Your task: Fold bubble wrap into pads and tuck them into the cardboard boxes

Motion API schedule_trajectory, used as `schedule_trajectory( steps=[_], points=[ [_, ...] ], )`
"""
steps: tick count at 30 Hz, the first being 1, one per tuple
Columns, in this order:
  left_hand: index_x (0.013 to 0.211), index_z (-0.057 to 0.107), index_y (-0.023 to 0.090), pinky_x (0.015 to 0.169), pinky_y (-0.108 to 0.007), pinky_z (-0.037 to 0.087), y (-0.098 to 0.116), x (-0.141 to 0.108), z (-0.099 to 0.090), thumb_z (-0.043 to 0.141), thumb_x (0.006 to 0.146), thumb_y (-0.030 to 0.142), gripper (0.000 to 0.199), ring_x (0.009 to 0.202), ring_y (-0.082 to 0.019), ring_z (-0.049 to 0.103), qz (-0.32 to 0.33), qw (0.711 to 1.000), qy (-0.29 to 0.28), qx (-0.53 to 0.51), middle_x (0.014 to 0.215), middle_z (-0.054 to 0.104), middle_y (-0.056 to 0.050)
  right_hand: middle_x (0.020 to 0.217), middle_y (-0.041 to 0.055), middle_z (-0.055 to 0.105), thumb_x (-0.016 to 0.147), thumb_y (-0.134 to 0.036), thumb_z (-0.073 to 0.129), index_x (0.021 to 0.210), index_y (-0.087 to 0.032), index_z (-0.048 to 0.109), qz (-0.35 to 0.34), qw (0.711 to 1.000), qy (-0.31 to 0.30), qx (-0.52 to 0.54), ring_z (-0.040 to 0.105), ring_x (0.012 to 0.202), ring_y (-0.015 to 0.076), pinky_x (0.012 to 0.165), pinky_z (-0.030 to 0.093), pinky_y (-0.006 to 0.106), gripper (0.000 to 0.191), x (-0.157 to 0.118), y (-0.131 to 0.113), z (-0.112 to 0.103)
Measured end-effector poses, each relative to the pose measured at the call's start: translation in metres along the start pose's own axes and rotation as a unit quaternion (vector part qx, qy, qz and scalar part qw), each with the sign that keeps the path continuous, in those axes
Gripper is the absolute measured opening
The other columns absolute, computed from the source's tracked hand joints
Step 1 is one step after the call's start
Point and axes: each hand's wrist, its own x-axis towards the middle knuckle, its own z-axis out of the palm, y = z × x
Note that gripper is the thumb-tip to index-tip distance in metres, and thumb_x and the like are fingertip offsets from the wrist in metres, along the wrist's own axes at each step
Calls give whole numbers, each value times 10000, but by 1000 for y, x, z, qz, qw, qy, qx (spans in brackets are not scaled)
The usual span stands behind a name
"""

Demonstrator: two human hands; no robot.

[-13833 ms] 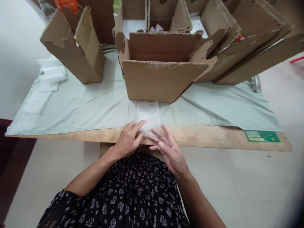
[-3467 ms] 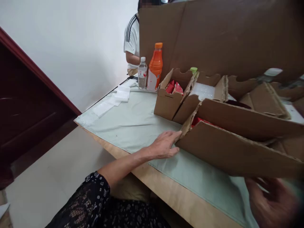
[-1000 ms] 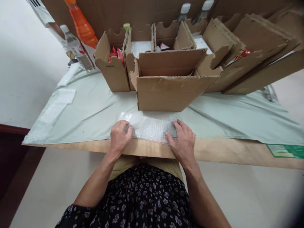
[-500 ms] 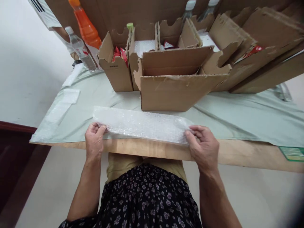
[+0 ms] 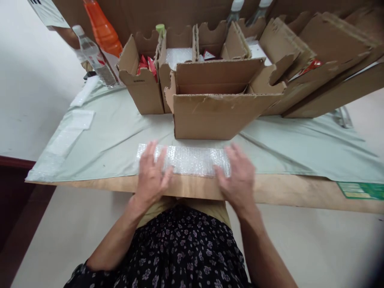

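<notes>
A strip of clear bubble wrap (image 5: 192,160) lies flat near the front edge of the cloth-covered table (image 5: 114,132). My left hand (image 5: 152,172) rests over its left end, fingers spread and slightly blurred. Over the right end, my right hand (image 5: 237,174) is also spread, with the thumb toward the middle of the strip. Neither hand grips anything. Just behind the strip stands an open cardboard box (image 5: 207,118); its floor is hidden from this angle.
Several narrow cardboard boxes (image 5: 144,94) line the back, some holding red packets or bubble wrap. An orange bottle (image 5: 103,30) and a clear bottle (image 5: 93,56) stand at back left. More bubble wrap (image 5: 64,138) lies along the left edge. A person's arm (image 5: 67,38) shows behind.
My hands have let go of the strip's ends and moved closer together on top of it. The bubble wrap now lies flat and looks shorter.
</notes>
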Motion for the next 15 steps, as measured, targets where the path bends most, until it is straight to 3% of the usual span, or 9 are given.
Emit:
schedule_trajectory(
  steps=[3, 5, 11, 15],
  points=[
    [1560, 453, 258, 1309, -586, 252, 21, 2, 29, 534, 1037, 423, 555, 1615, -335, 262, 65, 989, -132, 15, 1706, 365, -120, 1624, 149, 477, 1025, -323, 519, 1528, -218, 499, -74, 990, -123, 2, 441, 1499, 342, 1156, 432, 545, 514, 0, -28, 22],
    [1562, 460, 236, 1306, -596, 247, 15, -1, 40, 514, 1047, 426, 552, 1603, -345, 295, 57, 983, -169, 36, 1697, 386, -136, 1600, 153, 510, 1036, -350, 505, 1494, -184, 540, -83, 984, -156, -12, 434, 1503, 340, 1163, 424, 530, 488, -3, -28, 29],
    [1593, 429, 177, 1289, -623, 239, -33, -16, 24, 450, 1063, 477, 610, 1608, -396, 262, -42, 982, -150, 109, 1711, 335, -194, 1587, 145, 531, 1077, -438, 427, 1488, -168, 546, -38, 988, -135, -73, 470, 1476, 340, 1146, 419, 516, 506, -17, 17, 11],
    [1587, 445, 150, 1275, -656, 227, -40, -18, 16, 406, 1070, 497, 624, 1600, -432, 262, -94, 976, -139, 140, 1700, 335, -232, 1553, 164, 563, 1091, -471, 389, 1453, -140, 571, -19, 988, -118, -98, 493, 1459, 341, 1132, 420, 507, 523, -22, 34, -3]
  ],
)
